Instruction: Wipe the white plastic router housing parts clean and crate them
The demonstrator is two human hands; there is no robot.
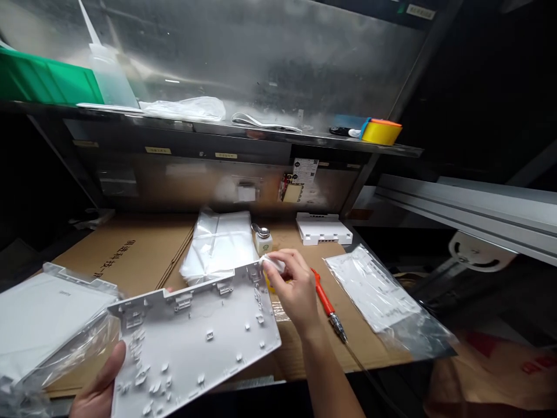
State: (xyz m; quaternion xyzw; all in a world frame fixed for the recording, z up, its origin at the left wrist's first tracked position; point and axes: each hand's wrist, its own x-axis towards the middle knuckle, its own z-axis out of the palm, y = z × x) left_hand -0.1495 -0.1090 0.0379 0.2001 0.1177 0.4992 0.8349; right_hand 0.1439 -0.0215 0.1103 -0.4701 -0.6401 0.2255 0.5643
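A white plastic panel point(204, 348) with small clips and posts on its upward face is tilted above the cardboard-covered table. My left hand point(100, 383) grips its lower left edge, the thumb on the inner face and the other fingers mostly hidden. At the panel's upper right corner, my right hand point(291, 281) pinches a white cloth or tissue point(275, 264) against the edge. Just behind that corner stands a small bottle with a metal top point(263, 239). To the right of my right hand lies a red-orange electric screwdriver point(325, 299).
Bagged white panels lie at the left point(52, 313) and right point(369, 287). Clear plastic bags point(221, 241) and a white housing point(324, 229) sit at the back. A metal shelf point(261, 130) overhead holds a green bin point(47, 81), squeeze bottle and tape.
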